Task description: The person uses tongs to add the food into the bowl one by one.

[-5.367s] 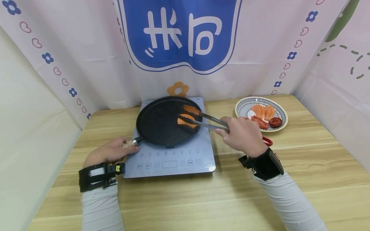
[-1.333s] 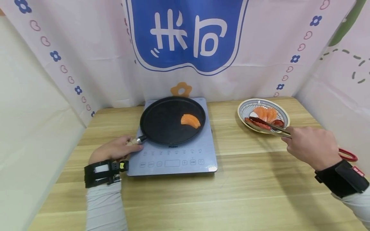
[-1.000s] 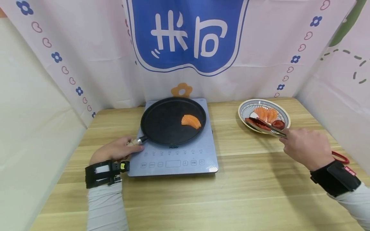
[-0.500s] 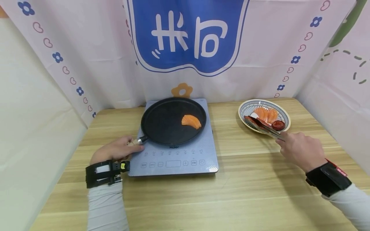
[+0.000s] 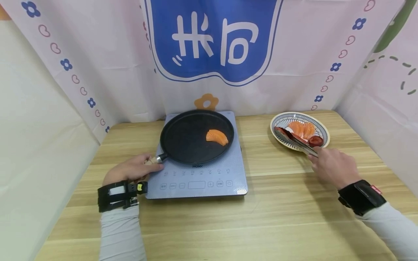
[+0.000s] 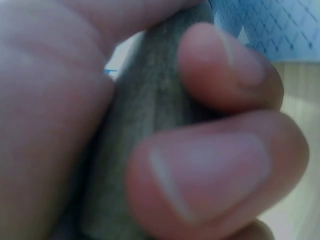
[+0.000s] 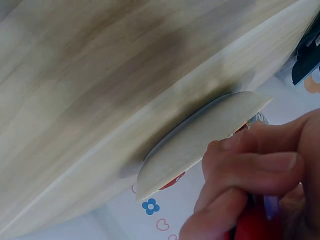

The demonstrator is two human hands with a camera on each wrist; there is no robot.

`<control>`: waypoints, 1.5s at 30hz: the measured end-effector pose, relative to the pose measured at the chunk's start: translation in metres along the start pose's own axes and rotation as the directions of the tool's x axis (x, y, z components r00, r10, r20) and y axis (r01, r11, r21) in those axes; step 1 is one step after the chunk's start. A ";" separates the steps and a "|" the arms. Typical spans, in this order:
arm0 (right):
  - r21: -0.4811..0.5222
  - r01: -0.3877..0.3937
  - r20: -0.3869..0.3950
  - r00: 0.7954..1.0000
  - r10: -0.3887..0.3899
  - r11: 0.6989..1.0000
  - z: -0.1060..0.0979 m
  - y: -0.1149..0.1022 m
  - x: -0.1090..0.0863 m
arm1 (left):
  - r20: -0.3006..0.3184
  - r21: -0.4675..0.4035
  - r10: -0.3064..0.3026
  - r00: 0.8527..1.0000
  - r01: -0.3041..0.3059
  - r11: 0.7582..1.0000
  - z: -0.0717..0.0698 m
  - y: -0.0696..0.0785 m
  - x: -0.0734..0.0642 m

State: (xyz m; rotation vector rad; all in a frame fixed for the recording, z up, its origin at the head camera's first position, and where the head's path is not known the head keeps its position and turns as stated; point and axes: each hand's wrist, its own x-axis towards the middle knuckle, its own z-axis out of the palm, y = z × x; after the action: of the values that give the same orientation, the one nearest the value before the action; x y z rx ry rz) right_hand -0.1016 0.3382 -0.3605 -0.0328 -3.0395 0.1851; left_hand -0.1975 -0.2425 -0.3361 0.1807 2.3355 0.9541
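My left hand (image 5: 132, 168) grips the wooden handle (image 6: 145, 95) of a flat black frying pan (image 5: 186, 137), fingers curled round it in the left wrist view. One orange salmon slice (image 5: 217, 137) lies on the right side of the pan. My right hand (image 5: 334, 165) holds metal tongs (image 5: 307, 148), whose tips reach into a patterned plate (image 5: 277, 121) and lie over a red sausage (image 5: 298, 138). I cannot tell whether the tongs pinch it. More salmon slices (image 5: 302, 128) and a dark red round piece (image 5: 315, 141) sit beside it.
Under the pan is a grey induction cooker (image 5: 196, 192) with touch controls facing me. Both it and the plate stand on a wooden table (image 5: 209, 228). A printed white curtain (image 5: 130, 72) hangs behind the table, and a pale wall (image 5: 39, 145) rises at the left.
Earlier the tongs held the salmon slice over the pan; it now lies there released. My right hand went to the plate, then shifted slightly left with the tongs over the sausage. The left hand stays put.
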 end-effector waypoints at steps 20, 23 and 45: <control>-0.006 -0.044 0.005 0.999 0.044 0.999 0.008 -0.001 0.013 | 0.003 0.023 0.014 1.000 -0.014 1.000 -0.001 0.003 0.000; -0.004 -0.044 0.015 0.999 0.045 0.999 0.008 -0.001 0.013 | -0.004 0.040 0.015 1.000 -0.015 0.999 0.000 0.004 0.000; 0.011 -0.064 0.038 0.997 0.064 0.998 0.013 -0.004 0.014 | -0.022 0.077 0.013 1.000 -0.011 0.997 0.000 0.002 -0.001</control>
State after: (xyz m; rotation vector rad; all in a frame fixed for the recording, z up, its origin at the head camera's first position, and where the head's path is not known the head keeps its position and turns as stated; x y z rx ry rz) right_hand -0.1166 0.3334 -0.3720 -0.1274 -3.0771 0.2110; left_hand -0.1971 -0.2414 -0.3342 0.2161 2.3963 0.8769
